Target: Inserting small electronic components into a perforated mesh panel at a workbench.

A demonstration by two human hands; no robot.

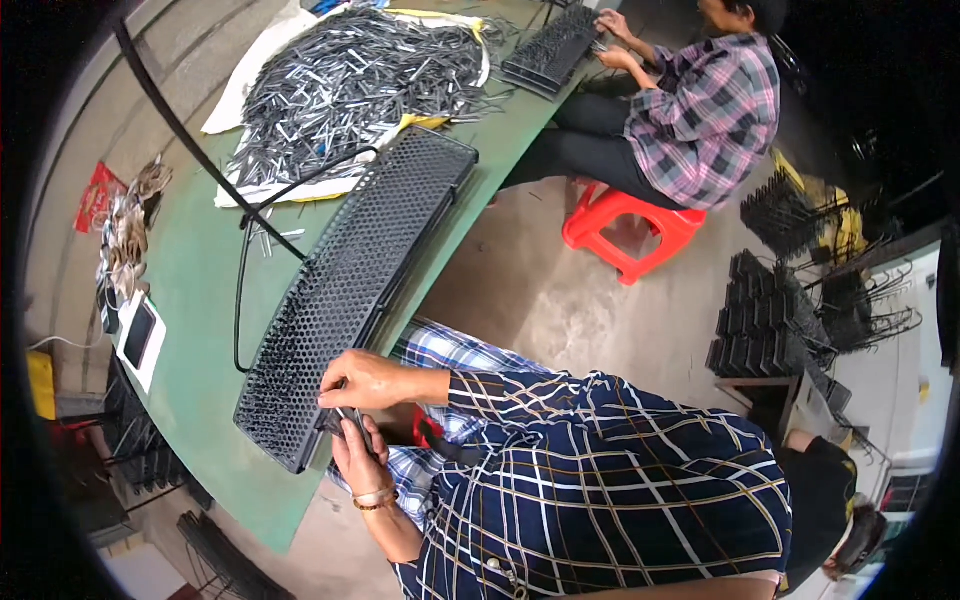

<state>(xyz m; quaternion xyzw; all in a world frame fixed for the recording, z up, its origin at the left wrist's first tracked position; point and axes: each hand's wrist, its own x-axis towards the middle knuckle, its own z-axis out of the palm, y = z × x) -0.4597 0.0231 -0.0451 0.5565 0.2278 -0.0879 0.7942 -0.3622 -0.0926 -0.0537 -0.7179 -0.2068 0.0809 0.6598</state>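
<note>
A long black perforated rack [375,235] lies at a slant along the table edge before me. Many short dark pieces [275,370] stand in the holes of its near end, while the holes farther along look bare. My left hand [360,468], with a bracelet on its wrist, is closed round a small bundle of dark strips [352,424] beside the rack's near edge. Just above it, my right hand [368,382] is closed, with thumb and fingers pinched together over the rack's edge. What lies between those fingertips is too small to make out.
A big heap of dark strips [350,85] lies on a white sack on the green table [190,270]. A phone [140,332] rests at the left edge. Across, a person [700,115] on a red stool [635,230] works at another rack [550,55]. Black racks [760,310] are stacked at right.
</note>
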